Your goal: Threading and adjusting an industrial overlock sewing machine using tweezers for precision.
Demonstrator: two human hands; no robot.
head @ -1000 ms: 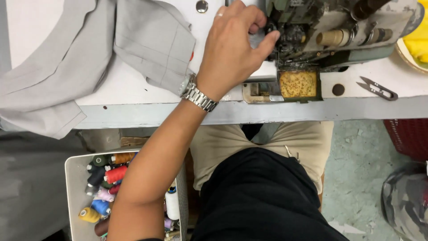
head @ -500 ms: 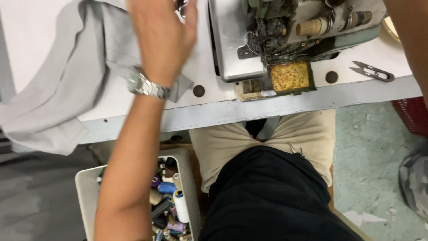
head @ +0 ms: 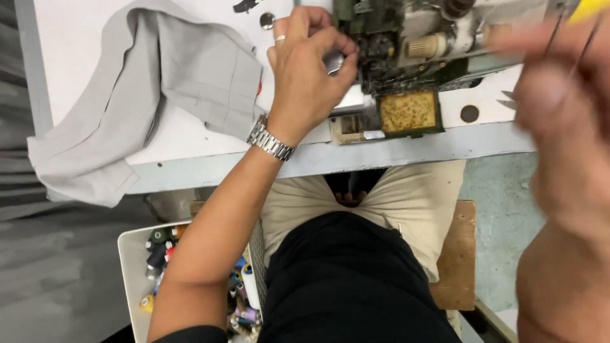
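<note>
Two hands at the sewing machine [head: 406, 57]: our left hand [head: 305, 76] pinches its fingertips at the needle area, grip contents hidden, our blurred right hand [head: 559, 108] hovers near right, state unclear, while grey fabric [head: 159, 95] waits left—threading, we judge, demanding fine fingertip control.

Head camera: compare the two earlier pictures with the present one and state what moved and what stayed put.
The left hand, which lay on the grey cloth half a second ago, has gone right, back to the sewing machine, fingers pinched at its left side. The right hand has come up close to the camera, blurred. Cloth, machine and the thread-spool box stayed in place.
</note>
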